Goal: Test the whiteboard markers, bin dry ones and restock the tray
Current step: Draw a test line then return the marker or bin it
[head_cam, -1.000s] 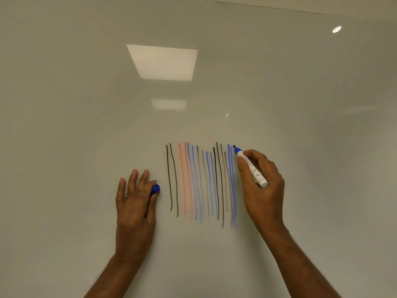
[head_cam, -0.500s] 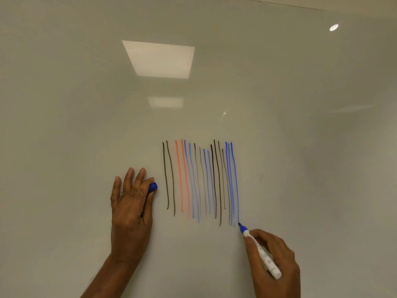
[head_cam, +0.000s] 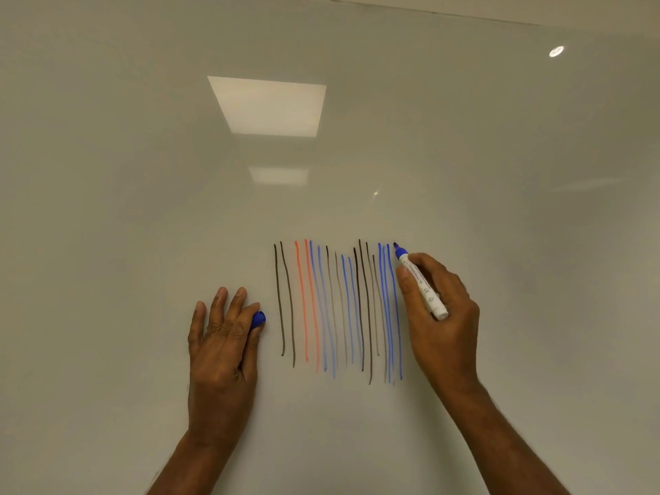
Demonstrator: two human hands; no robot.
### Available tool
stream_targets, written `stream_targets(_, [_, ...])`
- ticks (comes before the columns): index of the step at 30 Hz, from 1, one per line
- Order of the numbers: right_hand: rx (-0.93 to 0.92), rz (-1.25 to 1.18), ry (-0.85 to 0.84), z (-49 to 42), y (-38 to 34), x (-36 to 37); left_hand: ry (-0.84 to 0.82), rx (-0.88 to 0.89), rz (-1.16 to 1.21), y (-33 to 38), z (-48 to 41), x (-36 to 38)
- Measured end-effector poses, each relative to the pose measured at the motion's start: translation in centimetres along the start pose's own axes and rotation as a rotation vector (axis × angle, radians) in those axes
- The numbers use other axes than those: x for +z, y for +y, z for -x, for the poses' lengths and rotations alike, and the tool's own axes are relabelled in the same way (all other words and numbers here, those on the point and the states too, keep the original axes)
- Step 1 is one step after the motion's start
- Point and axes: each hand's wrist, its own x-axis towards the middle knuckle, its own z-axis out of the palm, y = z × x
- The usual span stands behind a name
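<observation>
Up close, a person's right hand [head_cam: 441, 316] pinches a white-barrelled blue marker [head_cam: 421, 284], its tip at the top right of thin vertical black, orange and blue strokes [head_cam: 339, 309] on a glossy whiteboard [head_cam: 143, 209]. Meanwhile the left hand [head_cam: 223, 337], fingers flat on the board, holds the rounded blue cap [head_cam: 258, 319].

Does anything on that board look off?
Nothing spilled or broken. The only oddity: a few test lines on the whiteboard are pale and greyish beside the bold ones, hinting at tired markers. The right hand holds a blue marker; the left hand a blue cap.
</observation>
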Motion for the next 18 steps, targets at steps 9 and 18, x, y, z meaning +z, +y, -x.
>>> stream_targets(9, [0.070,0.167,0.020,10.7,3.2,-3.8,-0.015,-0.007,-0.011,0.3,-0.2,-0.2])
stream_targets(18, [0.319,0.110,0.034,15.7,1.2,-5.6,-0.075,-0.204,0.154,2.6,0.3,-2.5])
